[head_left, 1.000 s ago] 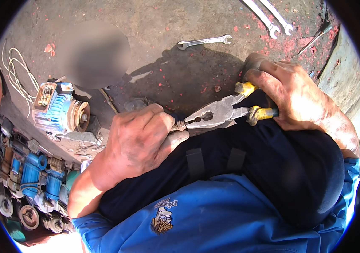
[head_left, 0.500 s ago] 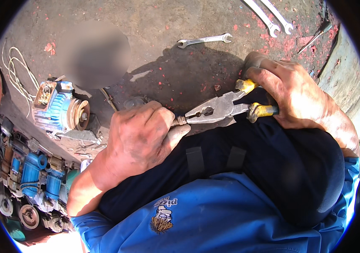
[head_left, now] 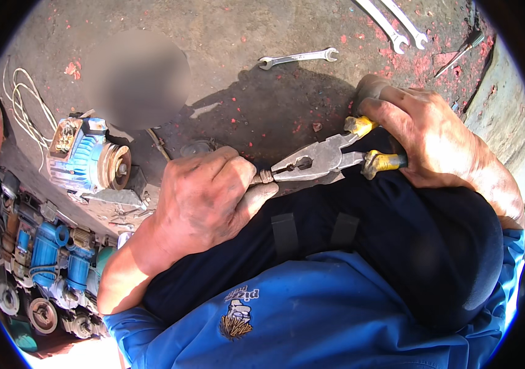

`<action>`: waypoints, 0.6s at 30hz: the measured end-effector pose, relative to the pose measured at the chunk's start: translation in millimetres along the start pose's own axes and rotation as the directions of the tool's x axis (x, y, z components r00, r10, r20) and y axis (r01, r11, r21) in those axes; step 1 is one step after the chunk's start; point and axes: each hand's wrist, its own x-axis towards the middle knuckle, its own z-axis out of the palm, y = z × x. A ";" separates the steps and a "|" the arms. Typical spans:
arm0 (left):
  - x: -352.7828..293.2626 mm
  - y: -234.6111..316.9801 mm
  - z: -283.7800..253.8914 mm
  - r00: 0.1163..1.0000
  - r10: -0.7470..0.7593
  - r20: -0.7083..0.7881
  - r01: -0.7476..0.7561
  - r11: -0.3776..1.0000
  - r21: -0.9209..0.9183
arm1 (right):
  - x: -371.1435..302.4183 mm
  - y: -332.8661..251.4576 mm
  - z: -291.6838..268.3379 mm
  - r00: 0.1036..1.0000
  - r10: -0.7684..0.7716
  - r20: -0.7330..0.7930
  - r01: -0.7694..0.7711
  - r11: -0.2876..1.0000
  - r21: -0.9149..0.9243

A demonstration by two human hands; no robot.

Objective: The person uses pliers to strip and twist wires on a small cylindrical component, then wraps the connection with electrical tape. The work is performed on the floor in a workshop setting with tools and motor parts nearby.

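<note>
Combination pliers (head_left: 316, 160) with worn yellow handle grips lie across the middle, jaws toward the left. My right hand (head_left: 430, 132) is closed around their handles, which are spread apart. Between the thumb and fingers of my left hand (head_left: 204, 195) is a small, rusty, ridged metal piece that looks like a bolt end (head_left: 264, 177). Its tip meets the plier jaws; the rest is hidden in the fist. Whether the jaws grip it or only touch it, I cannot tell. Both hands are above my dark trousers.
A blue electric motor (head_left: 84, 158) with a rusty pulley stands on the ground at left, beside a loose pale cable (head_left: 21, 101). More motors (head_left: 46, 253) crowd the lower left. Ahead lie an open-ended wrench (head_left: 298, 58), two larger wrenches (head_left: 385, 24) and a screwdriver (head_left: 459, 55).
</note>
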 end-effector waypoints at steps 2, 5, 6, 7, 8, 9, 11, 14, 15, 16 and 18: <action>2.6 -9.7 4.0 0.994 0.095 -0.046 -0.098 0.993 -0.072 | -0.7 0.6 0.5 1.000 -0.009 -0.010 0.009 1.000 0.001; 6.0 -16.5 4.0 0.986 0.158 -0.058 -0.164 0.980 -0.112 | 1.1 -0.3 -1.4 1.000 -0.020 0.008 0.021 1.000 -0.011; 6.1 -16.9 3.6 0.984 0.168 -0.050 -0.173 0.978 -0.116 | 1.4 -0.2 -0.5 1.000 -0.022 -0.004 0.022 1.000 -0.004; 5.2 -16.1 3.7 0.988 0.151 -0.046 -0.154 0.984 -0.091 | 1.8 0.1 1.0 1.000 -0.024 -0.016 0.024 1.000 0.003; 3.5 -14.5 3.8 0.990 0.133 -0.041 -0.136 0.989 -0.066 | 2.0 0.3 1.8 0.999 -0.025 -0.028 0.026 1.000 0.010; 1.9 -13.7 3.7 0.992 0.119 -0.038 -0.120 0.992 -0.041 | 1.9 0.1 1.8 0.999 -0.020 -0.025 0.020 1.000 0.013; 1.8 -8.9 0.9 0.998 0.066 -0.008 -0.066 0.998 -0.008 | 1.5 -0.4 1.2 1.000 -0.008 -0.019 0.009 1.000 0.018; 1.1 -2.3 1.7 1.000 0.018 -0.013 -0.018 1.000 0.005 | 0.5 0.0 -0.3 1.000 -0.001 -0.006 0.001 1.000 0.009; 0.7 -2.0 2.6 1.000 0.011 -0.024 -0.011 1.000 0.001 | 0.3 -0.2 -0.6 1.000 -0.003 -0.008 0.003 1.000 0.005; 1.3 -4.6 3.5 0.998 0.048 -0.036 -0.050 0.998 -0.036 | 0.2 -0.4 -0.9 1.000 -0.004 -0.011 0.004 1.000 0.001; 4.9 -13.3 4.8 0.990 0.122 -0.063 -0.129 0.986 -0.107 | 0.1 -0.5 -0.8 1.000 -0.009 -0.010 0.009 1.000 -0.010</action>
